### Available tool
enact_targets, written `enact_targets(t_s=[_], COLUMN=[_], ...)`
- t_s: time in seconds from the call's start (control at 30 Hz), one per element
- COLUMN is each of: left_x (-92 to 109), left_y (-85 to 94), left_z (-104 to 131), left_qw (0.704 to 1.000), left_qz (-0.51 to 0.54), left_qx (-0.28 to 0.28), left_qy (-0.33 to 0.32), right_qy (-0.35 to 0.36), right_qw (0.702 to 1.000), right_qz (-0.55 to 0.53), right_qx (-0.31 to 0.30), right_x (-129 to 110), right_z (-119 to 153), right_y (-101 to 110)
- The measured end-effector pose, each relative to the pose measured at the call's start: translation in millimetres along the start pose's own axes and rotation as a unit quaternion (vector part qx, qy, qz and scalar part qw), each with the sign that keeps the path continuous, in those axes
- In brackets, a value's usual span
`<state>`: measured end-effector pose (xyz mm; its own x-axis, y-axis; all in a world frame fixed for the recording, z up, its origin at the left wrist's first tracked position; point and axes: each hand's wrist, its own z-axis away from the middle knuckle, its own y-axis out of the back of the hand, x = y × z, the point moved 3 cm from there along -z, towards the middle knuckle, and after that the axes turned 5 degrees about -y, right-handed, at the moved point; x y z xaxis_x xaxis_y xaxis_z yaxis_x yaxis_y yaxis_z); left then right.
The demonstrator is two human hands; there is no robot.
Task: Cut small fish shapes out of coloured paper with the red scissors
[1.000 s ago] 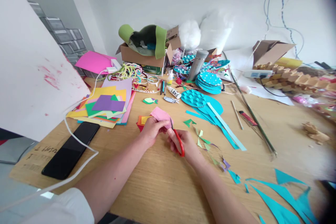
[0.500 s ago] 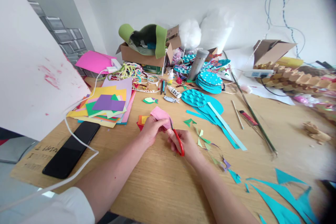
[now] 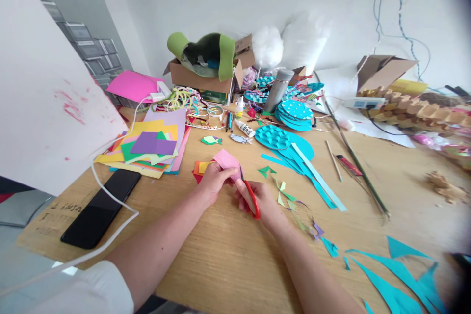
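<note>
A piece of pink paper (image 3: 227, 159) is pinched between the thumb and fingers of my left hand (image 3: 213, 184), above the middle of the table. My right hand (image 3: 257, 198) grips red-handled scissors (image 3: 252, 198), whose dark blades stand at the right edge of the pink paper. Orange, yellow and red paper pieces (image 3: 201, 167) lie on the table just behind my left hand. Farther back rest a green paper fish (image 3: 211, 140) and a grey-white fish cutout (image 3: 241, 139). Green paper scraps (image 3: 281, 194) are scattered to the right of the scissors.
At the left lie a stack of coloured paper (image 3: 152, 144) and a black phone (image 3: 101, 208), crossed by a white cable (image 3: 106, 191). Blue paper offcuts (image 3: 397, 274) are at front right. A glue bottle (image 3: 246, 128), a grey flask (image 3: 278, 91) and a cardboard box (image 3: 195, 76) stand farther back.
The camera view has shifted very slightly. My hands, the pink paper and the scissors keep nearly the same places.
</note>
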<state>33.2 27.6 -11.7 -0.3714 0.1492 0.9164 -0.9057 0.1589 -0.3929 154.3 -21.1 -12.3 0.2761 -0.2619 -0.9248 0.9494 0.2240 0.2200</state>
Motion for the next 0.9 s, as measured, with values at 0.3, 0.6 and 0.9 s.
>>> enact_targets(t_s=[0.3,0.6,0.9], left_x=[-1.5,-2.3,0.7], left_y=[1.5,2.9,2.1], left_z=[-1.1,-2.7,-0.8], left_qw=[1.0,1.0,1.0], left_qz=[0.006,0.014,0.002], left_qx=[0.0,0.008,0.012], left_qy=[0.002,0.002,-0.001], right_qy=[-0.022,-0.025,-0.019], right_qw=[1.0,0.999,0.999], right_qz=[0.002,0.02,0.024], right_qx=[0.014,0.02,0.015], right_x=[-0.8,-0.8,-1.8], right_z=[-1.4,-1.1,0.1], right_y=[0.8,1.0,1.3])
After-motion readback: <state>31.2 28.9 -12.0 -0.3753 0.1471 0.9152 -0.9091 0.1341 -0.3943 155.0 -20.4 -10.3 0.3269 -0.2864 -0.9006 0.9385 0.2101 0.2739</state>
